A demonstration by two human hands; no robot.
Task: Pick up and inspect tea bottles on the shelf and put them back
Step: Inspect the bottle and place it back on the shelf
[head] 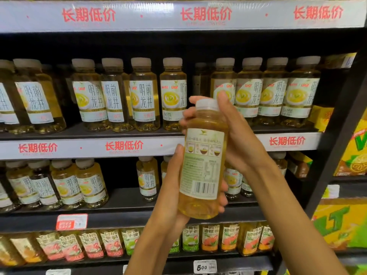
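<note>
From my seat, the far left shows the upper shelf [89, 135] carrying a row of pale tea bottles [87, 96], labels facing out, and the shelf below it holding a looser group of the same kind. Moving inward, my left hand [170, 187] cups the lower half of the held tea bottle [202, 159], thumb up along the label's left edge, fingers wrapped round the back. The bottle stands nearly upright in mid-air, just in front of the shelves, its long axis leaning slightly to the right at the cap, its back label and barcode turned toward me (so I judge the inspection is under way). To the right, my right hand [236, 135] grasps the neck and shoulder, fingertips curled over the white cap. Behind the cap, the upper row has a gap [200, 84] between bottles, up and slightly behind both hands; I judge that the likely return slot, with the right hand nearer. Further right sit yellow cartons [355, 151].
</note>
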